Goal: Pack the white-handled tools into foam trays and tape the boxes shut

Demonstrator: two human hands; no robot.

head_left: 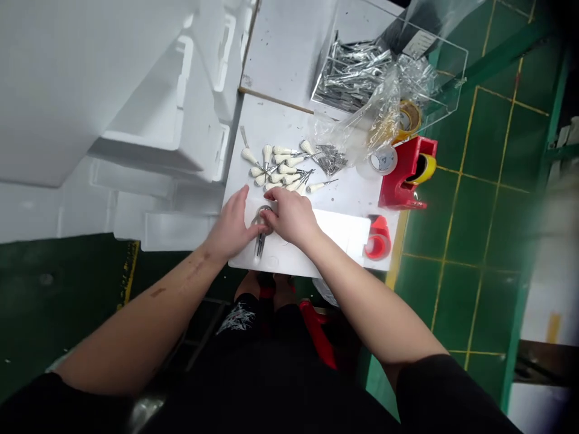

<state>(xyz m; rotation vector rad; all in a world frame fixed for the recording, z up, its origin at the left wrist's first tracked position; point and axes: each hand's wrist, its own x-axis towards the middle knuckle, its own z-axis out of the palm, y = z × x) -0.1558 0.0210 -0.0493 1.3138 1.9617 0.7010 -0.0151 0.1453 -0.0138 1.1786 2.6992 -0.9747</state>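
My left hand [231,226] is at the near left of the white board [339,232], fingers stretched up and apart from the thumb. Its thumb reaches to a shiny metal piece [259,244] with a rounded upper end and narrow prongs; its exact kind is unclear. My right hand [293,216] curls its thumb and fingers about the rounded end, partly hiding it. Just beyond both hands lies a pile of small tools with cream bulb-shaped handles [287,169] and thin metal shafts. Loose metal pins [332,160] lie beside them.
A clear bin [455,90] holds many metal parts, with a plastic bag [362,123] draped from it. Tape rolls [384,160], a red tape dispenser [402,178] and a smaller red dispenser [379,238] line the right side. White foam boxes [149,144] stand left.
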